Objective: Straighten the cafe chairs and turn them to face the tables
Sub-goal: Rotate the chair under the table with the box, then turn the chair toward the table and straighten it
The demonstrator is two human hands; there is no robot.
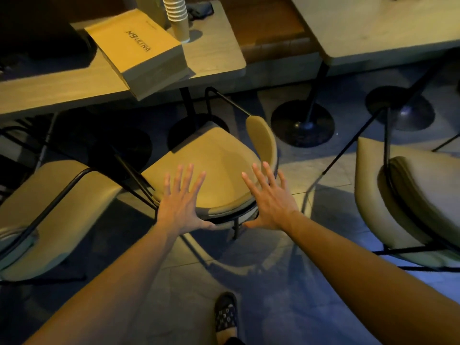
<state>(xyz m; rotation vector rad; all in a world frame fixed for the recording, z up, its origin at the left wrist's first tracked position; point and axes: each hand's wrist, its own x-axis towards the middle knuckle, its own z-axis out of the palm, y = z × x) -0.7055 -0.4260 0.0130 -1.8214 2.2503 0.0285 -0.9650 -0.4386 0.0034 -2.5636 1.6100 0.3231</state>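
Observation:
A tan padded chair (214, 168) on a black metal frame stands in the middle, seat toward me, its curved backrest (263, 138) at the right side, so it sits sideways to the wooden table (216, 63) behind it. My left hand (181, 202) hovers over the seat's near left edge, fingers spread, holding nothing. Over the seat's near right edge my right hand (271, 197) is spread the same way. A second tan chair (49, 215) is at the left and a third (408, 197) at the right, both partly cut off.
On the left table lie a cardboard box (139, 48) overhanging the edge and a stack of paper cups (178, 18). A second table (373, 28) stands at the back right. Round black table bases (302, 123) rest on the tiled floor. My foot (225, 317) is below.

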